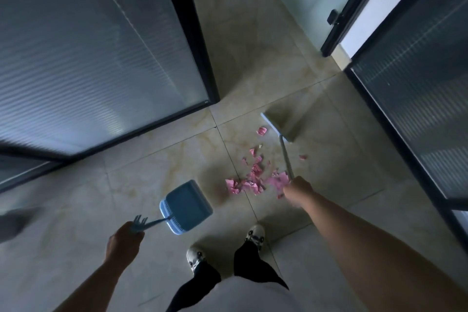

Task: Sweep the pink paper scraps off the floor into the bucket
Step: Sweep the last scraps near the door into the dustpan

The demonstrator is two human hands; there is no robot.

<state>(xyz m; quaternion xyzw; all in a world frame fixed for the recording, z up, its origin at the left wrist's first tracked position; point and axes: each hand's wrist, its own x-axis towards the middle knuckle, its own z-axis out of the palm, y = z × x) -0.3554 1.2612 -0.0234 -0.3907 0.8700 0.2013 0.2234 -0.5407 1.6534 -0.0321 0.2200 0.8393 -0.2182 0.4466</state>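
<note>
Two tools were in play: the right hand [298,189] gripped the broom handle [286,157], fingers curled round it, and the left hand [125,238] held the dustpan [186,205] by its long handle, fingers likewise wrapped. The broom head [279,123] sat on the floor [164,149] at about one o'clock from the feet, beyond most of the scraps [255,181]. The scraps lay mainly in a loose heap at twelve o'clock, just ahead of the shoes, with stragglers trailing toward the broom head, including a large piece [261,131] beside it and one lone bit [303,157] off at two o'clock, on the far side of the handle. The dustpan rested at eleven o'clock, near the heap but apart from it, its mouth turned roughly toward the scraps. No bucket showed anywhere in view.

To do this stroke well, I judged the broom should be drawn back toward six o'clock in short, light pulls, gathering the stragglers into the heap first. The lone bit at two o'clock would need its own pass. Paper is light and flutters, so fast strokes would likely scatter it. The dustpan lip should then be pressed flat against the floor right at the heap's edge.
</note>
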